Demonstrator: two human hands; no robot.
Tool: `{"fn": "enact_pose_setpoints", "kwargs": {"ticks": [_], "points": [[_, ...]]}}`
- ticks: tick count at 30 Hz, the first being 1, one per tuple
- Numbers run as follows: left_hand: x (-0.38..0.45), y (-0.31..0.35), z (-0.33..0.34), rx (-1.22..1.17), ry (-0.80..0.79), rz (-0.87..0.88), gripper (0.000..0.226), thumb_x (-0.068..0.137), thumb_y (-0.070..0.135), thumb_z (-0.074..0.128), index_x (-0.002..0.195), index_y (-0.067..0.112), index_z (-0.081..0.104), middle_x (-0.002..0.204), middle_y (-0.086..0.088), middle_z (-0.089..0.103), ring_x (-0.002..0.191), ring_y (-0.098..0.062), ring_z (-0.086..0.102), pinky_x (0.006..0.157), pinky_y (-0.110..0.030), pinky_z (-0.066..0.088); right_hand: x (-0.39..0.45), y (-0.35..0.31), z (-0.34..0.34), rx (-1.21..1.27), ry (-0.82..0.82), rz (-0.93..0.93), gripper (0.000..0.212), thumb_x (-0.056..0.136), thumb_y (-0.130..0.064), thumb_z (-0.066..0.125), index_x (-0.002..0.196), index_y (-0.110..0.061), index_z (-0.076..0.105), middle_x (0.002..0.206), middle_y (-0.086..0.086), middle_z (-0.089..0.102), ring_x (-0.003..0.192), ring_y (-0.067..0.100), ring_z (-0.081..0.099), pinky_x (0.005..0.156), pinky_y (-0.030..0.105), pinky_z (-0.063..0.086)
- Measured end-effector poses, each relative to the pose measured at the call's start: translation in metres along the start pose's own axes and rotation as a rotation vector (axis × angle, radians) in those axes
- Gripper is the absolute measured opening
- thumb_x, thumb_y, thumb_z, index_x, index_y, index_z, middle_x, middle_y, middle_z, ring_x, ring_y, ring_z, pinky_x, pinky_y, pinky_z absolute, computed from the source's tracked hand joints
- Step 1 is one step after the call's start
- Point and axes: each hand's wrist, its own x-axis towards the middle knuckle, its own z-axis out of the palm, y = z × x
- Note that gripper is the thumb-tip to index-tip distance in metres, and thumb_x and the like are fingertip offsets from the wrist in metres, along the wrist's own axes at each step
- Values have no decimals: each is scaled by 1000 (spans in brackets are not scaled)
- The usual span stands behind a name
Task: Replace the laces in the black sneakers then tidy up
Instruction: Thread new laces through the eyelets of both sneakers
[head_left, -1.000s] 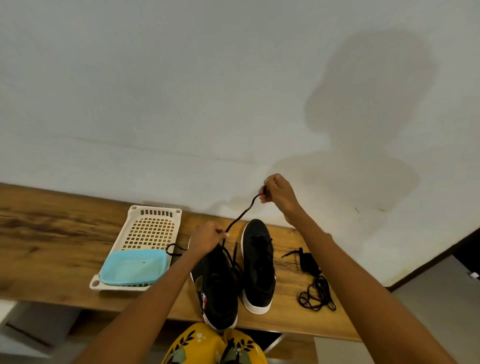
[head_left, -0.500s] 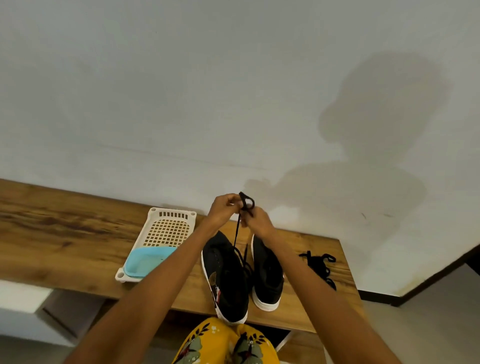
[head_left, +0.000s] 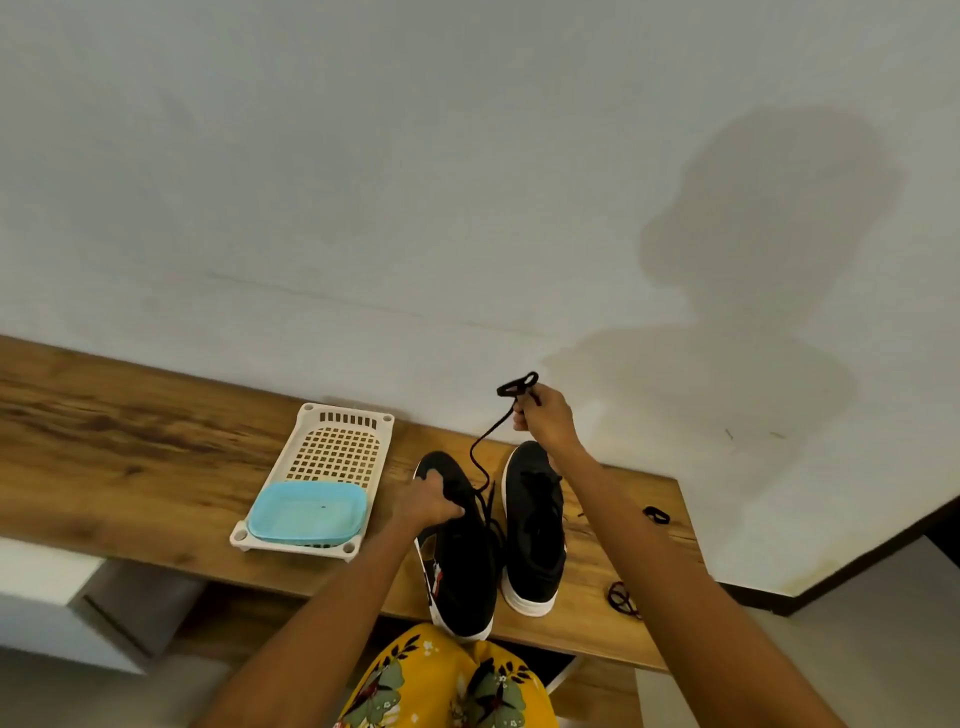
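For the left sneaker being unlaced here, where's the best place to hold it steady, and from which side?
Grip the left sneaker over its upper, just toe-ward of the laces, coming from its outer left side, much as the left hand does now. The lace runs up to the right hand, so that side probably stays clear of the pull.
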Motion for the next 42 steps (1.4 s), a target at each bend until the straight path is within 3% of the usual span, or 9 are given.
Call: {"fn": "enact_pose_setpoints", "kwargs": {"ticks": [3, 6, 9, 15, 19, 22, 25, 31, 42], "points": [[-6, -12, 21, -70, -39, -59, 92, 76, 41, 72, 144, 6, 22, 142, -18, 35, 129, -31, 40, 102, -38, 42, -1, 32, 8, -352, -18, 15, 22, 99, -10, 41, 104, -2, 61, 84, 8, 58, 71, 22, 54, 72, 42, 52], [-10, -21, 36, -219, 86, -54, 62, 79, 30, 69, 131, 9, 43, 127, -14, 50, 111, -26, 55, 93, -36, 49, -11, 63, 20, -705, -164, 7, 23, 98, -9, 40, 103, -1, 61, 87, 8, 59, 63, 20, 52, 55, 32, 40], [-15, -26, 39, -381, 194, -65, 41, 84, 18, 60, 124, 11, 56, 119, -11, 62, 105, -24, 59, 87, -31, 49, -17, 95, 37, -895, -245, 54, 23, 96, -8, 41, 101, 1, 62, 95, 17, 67, 79, 33, 62, 58, 33, 39], [-11, -41, 28, -566, 174, -137, 36, 85, 20, 66, 118, 8, 63, 111, -10, 67, 100, -24, 63, 84, -29, 50, -29, 100, 58, -578, -82, 58, 8, 91, -15, 61, 89, -9, 57, 80, 10, 63, 70, 23, 60, 62, 27, 45], [-13, -54, 27, -885, 50, -207, 39, 85, 8, 65, 122, 2, 56, 114, -16, 62, 103, -29, 62, 77, -40, 56, -37, 93, 73, -382, -239, 30, 13, 90, -8, 62, 99, -3, 71, 92, 11, 70, 63, 6, 60, 60, 9, 50], [-15, -58, 23, -968, 3, -204, 41, 86, 5, 63, 126, 2, 53, 120, -16, 60, 109, -30, 59, 75, -37, 55, -43, 96, 86, -511, -378, -55, 16, 92, -5, 57, 104, -7, 69, 101, 8, 71, 82, 16, 66, 76, 24, 55], [-16, -60, 22, -981, -31, -203, 42, 87, 4, 62, 127, 4, 51, 122, -15, 59, 111, -28, 58, 77, -38, 55, -42, 100, 94, -567, -323, -50, 10, 90, -8, 61, 99, -10, 64, 93, 9, 71, 83, 18, 65, 82, 39, 54], [-14, -61, 22, -973, -44, -178, 46, 85, 5, 64, 130, 6, 50, 126, -13, 57, 111, -28, 58, 76, -37, 57, -39, 98, 100, -661, -334, -48, 14, 91, -11, 61, 100, -8, 72, 99, 8, 71, 88, 19, 65, 75, 24, 47], [-12, -63, 18, -738, -74, -16, 36, 95, 26, 52, 127, 11, 52, 117, -9, 60, 98, -23, 64, 65, -31, 59, -34, 104, 103, -785, -382, -160, 11, 91, -7, 54, 99, -11, 60, 96, 9, 68, 89, 25, 63, 75, 34, 48]]}}
